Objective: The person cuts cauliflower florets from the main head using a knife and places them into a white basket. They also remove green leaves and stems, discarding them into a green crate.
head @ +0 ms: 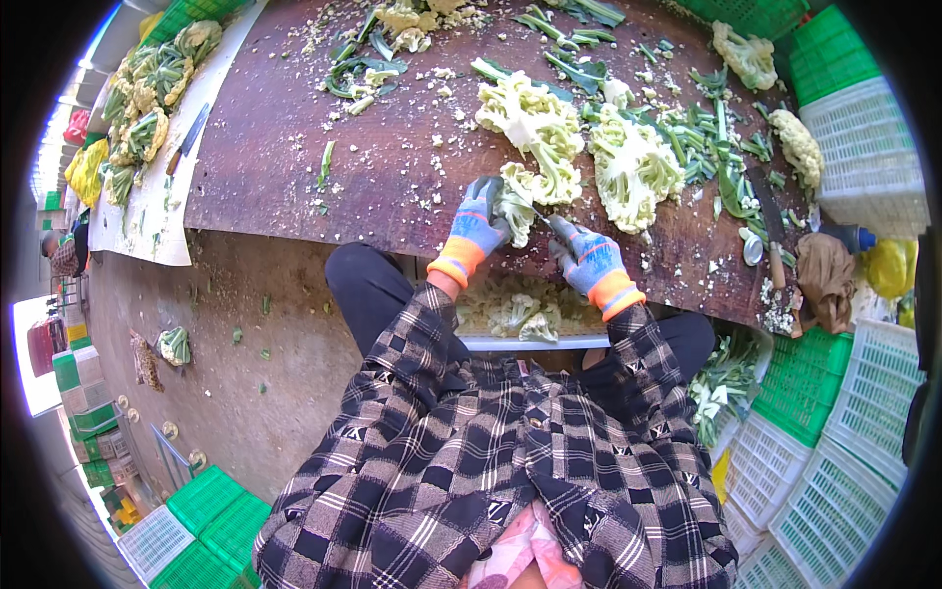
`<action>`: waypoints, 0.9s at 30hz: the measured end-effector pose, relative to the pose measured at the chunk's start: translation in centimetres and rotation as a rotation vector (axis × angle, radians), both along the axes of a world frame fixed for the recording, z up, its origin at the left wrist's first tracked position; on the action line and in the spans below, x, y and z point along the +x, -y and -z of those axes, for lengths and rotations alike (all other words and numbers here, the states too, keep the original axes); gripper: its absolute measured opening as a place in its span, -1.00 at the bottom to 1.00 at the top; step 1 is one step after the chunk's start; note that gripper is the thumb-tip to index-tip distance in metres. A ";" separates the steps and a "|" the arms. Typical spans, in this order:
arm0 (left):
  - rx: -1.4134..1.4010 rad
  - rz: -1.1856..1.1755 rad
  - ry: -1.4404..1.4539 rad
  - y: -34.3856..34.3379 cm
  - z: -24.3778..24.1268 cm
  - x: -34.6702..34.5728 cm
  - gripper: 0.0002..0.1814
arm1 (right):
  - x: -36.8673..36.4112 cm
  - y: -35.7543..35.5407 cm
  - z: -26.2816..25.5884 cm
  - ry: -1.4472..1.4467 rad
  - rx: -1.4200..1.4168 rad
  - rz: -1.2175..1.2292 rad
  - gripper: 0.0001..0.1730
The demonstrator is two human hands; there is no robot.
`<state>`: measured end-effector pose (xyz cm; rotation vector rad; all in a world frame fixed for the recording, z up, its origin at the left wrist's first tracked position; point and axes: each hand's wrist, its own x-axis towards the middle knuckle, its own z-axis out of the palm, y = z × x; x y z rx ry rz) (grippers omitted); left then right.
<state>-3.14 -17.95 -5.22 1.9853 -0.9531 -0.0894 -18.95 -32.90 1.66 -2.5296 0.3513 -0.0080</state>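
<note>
My left hand (478,221), in a grey-blue work glove with an orange cuff, grips a cauliflower piece (516,210) near the front edge of the brown tabletop (280,162). Just right of it, my right hand (589,254), gloved alike, is closed around a small knife (541,215) whose blade points at that piece; its handle is mostly hidden. Larger cut cauliflower sections (533,125) lie right behind, with another (634,173) farther right. Below the table edge, between my knees, a white crate (530,342) holds cut florets (541,326).
Trimmed green stalks (692,140), a long dark knife (769,213) and a brown cloth (826,283) lie at right, near stacked green and white crates (806,383). Another knife (190,136) and heaped cauliflowers (147,88) are at left. A person (66,250) is far left.
</note>
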 end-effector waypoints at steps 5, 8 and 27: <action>0.034 0.033 -0.058 -0.2 -0.6 0.1 -0.42 | 0.3 1.8 0.7 0.025 0.033 -0.075 -0.56; 0.051 0.043 -0.058 -0.1 -0.6 0.2 -0.43 | 0.6 2.8 1.1 0.016 0.084 -0.096 -0.56; 0.362 0.076 -0.060 -3.5 -2.9 -0.9 -0.54 | -9.6 -1.7 6.1 0.083 0.471 0.359 -0.56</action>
